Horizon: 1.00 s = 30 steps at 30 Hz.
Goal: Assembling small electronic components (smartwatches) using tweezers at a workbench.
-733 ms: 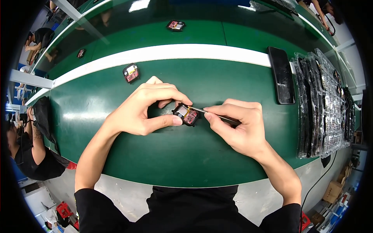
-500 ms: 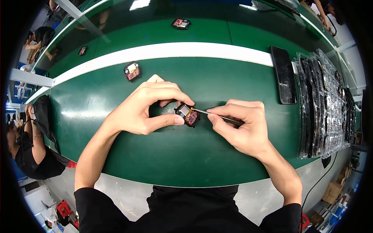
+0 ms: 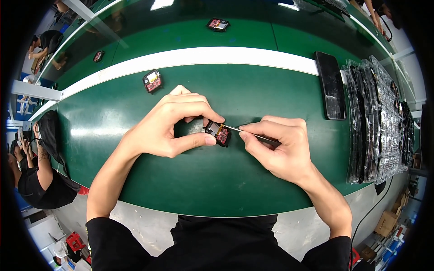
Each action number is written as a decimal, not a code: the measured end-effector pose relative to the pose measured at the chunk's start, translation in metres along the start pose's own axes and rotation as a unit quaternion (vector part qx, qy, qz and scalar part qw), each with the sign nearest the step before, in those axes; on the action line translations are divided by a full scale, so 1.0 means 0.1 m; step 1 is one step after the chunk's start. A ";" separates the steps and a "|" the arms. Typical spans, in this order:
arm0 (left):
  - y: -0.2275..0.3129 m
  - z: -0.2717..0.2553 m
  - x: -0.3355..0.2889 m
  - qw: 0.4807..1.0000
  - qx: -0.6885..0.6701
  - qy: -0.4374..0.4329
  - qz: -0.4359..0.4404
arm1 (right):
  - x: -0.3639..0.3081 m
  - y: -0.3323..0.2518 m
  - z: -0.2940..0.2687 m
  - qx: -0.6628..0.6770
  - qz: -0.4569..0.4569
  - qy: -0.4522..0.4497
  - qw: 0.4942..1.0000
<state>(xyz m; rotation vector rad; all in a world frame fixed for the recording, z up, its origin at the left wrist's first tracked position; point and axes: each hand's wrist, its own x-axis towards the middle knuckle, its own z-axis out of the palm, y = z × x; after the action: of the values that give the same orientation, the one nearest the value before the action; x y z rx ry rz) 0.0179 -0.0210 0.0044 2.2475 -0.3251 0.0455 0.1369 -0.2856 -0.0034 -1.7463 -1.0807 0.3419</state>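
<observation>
Between the thumb and index finger of my left hand [image 3: 174, 122] is a small black-framed electronic module [image 3: 222, 137], its inside showing a red circuit board, a silvery block and a yellow strip. My left fingers are closed on its edges, just above the green table. My right hand [image 3: 282, 144] grips a pair of dark metal tweezers [image 3: 262, 138] like a pen. Their tips point left and meet the module's upper edge near the yellow strip; whether they pinch anything is too small to tell.
A similar module [image 3: 153, 81] lies at the back left of the table [image 3: 181, 189]. Beyond the white rail [image 3: 203, 55] is another module [image 3: 218, 25]. At the right stand a black phone-like slab [image 3: 331, 86] and stacked clear plastic trays [image 3: 377, 122]. A person [image 3: 43, 176] sits at the left.
My right hand and the tweezers have shifted very slightly left. The module has tilted a little between my left fingers. The grips stay the same.
</observation>
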 end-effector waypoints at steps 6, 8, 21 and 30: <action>0.01 0.01 0.01 1.000 -0.006 0.009 0.013 | 0.00 0.01 0.00 -0.002 -0.007 -0.006 1.000; 0.02 0.02 0.01 1.000 -0.002 0.006 0.010 | 0.00 0.02 -0.01 -0.005 -0.016 -0.005 1.000; 0.00 0.03 0.01 1.000 0.016 0.001 0.027 | 0.00 0.02 -0.01 0.005 -0.005 -0.018 1.000; 0.05 -0.16 -0.04 0.999 0.037 -0.010 -0.003 | 0.01 -0.03 -0.04 0.007 0.006 0.006 1.000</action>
<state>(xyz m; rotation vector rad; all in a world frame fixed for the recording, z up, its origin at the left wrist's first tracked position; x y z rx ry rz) 0.0139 -0.0117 0.0180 2.3240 -0.3327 0.0322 0.1387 -0.2870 0.0014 -1.7405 -1.0572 0.3467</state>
